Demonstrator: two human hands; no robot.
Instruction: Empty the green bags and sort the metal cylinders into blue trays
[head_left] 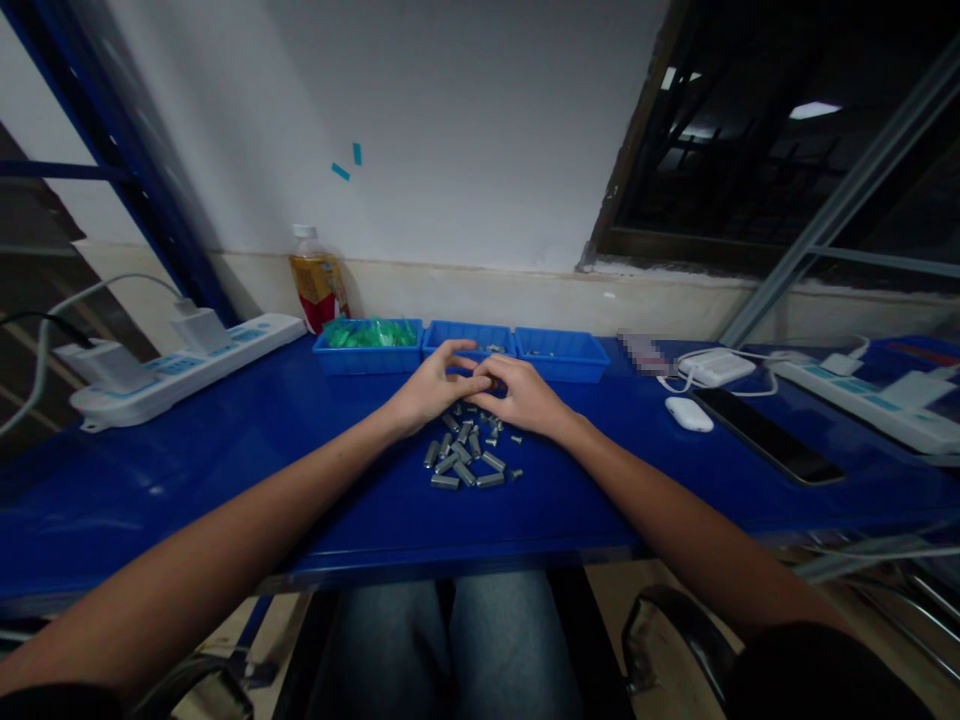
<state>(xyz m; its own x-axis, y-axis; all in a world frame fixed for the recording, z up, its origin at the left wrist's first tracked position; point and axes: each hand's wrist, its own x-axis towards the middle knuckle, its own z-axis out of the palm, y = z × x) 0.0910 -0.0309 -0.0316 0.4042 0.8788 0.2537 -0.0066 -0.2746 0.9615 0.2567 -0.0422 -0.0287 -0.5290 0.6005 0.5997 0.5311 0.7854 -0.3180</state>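
My left hand (435,388) and my right hand (523,394) meet fingertip to fingertip over the blue table, just in front of the blue bins. Both have curled, pinching fingers, and whatever sits between them is hidden or too small to make out. Below them lies a loose pile of grey metal hex standoffs (463,470). Among these and to their right are small metal screws (493,434), some partly covered by my hands.
Behind my hands stand a bin of green plastic pieces (367,346), a middle bin (465,335) and a right bin (574,356) with small metal parts. Around them are a bottle (319,280), power strips (195,370), a phone (765,436) and a white earbud case (688,414).
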